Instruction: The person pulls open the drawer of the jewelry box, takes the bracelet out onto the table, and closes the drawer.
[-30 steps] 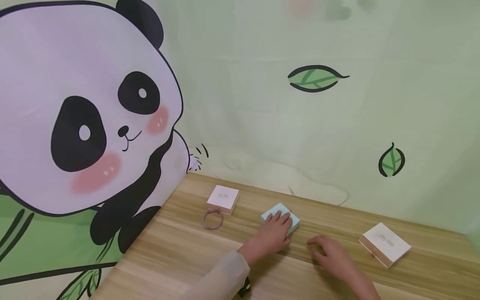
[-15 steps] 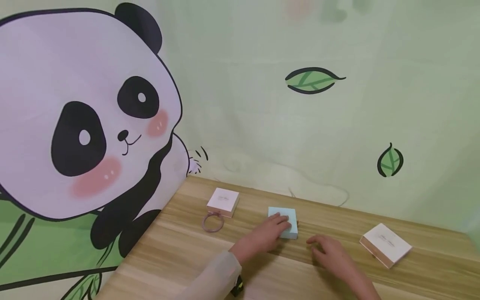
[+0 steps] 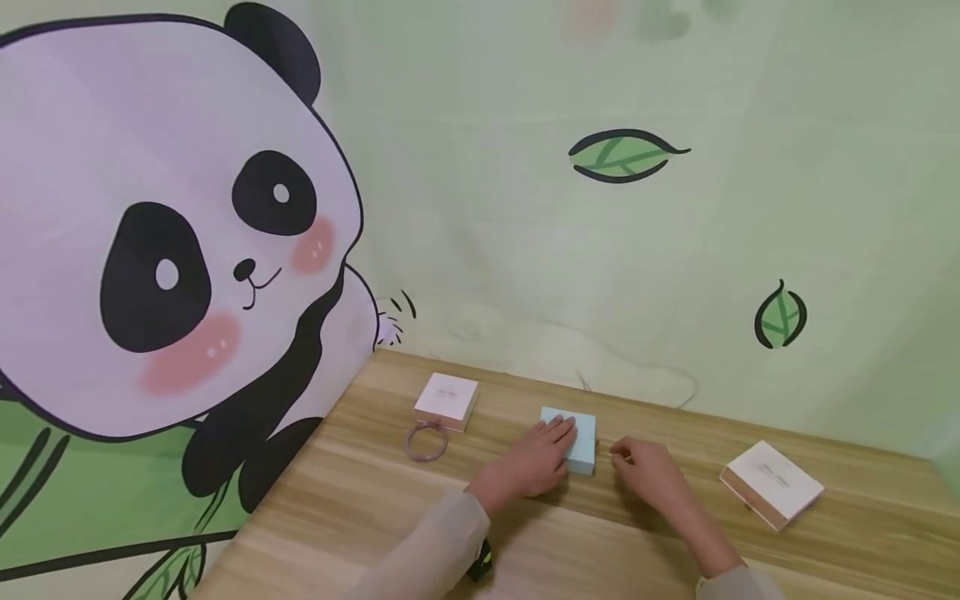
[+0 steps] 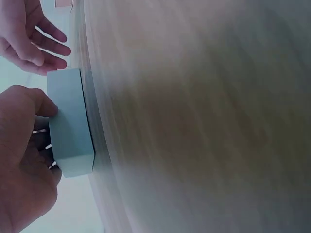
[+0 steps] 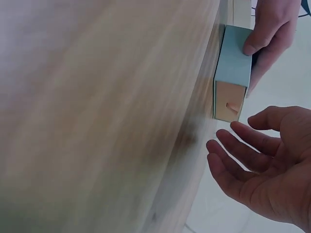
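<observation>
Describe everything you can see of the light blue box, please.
The light blue box is low and square, looks like cardboard, and has a tan end with a small tab. It appears closed, flat on the wooden table between two white-topped boxes. The left hand holds it, fingers across the top, thumb against the near side.

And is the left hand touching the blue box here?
Touching: in the left wrist view, the left hand has its thumb on the blue box.
</observation>
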`<state>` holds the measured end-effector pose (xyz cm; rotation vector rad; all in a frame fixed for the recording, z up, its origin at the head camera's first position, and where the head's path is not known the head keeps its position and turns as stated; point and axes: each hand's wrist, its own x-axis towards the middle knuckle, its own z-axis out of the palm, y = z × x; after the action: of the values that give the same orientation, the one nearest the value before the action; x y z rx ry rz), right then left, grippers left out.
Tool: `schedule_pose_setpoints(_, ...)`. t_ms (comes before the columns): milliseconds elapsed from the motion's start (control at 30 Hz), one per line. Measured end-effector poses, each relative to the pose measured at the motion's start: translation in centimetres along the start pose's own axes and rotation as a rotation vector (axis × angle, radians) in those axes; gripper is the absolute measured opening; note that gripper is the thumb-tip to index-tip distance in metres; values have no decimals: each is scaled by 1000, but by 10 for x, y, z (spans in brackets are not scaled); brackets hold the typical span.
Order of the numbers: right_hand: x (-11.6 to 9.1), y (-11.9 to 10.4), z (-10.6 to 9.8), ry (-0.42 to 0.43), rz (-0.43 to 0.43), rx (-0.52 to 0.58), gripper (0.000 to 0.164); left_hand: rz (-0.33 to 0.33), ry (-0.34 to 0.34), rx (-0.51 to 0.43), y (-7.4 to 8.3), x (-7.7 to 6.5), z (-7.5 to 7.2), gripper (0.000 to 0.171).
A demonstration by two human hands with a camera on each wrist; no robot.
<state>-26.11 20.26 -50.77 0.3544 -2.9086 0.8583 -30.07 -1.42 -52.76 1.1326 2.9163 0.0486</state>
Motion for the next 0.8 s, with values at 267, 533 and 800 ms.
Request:
schedule_pose_setpoints(267,20,-6,9,-30,34,19,21,31,-6,25,-4,1,2,56)
schedule_pose_setpoints(533,27,-11,15,-14,91,42,20,40,17,53,-3,-5,5,56)
schedule_pose_setpoints(800,39,-11,13,-24,87,-5,14,68,17,171,-2,-6,2,65)
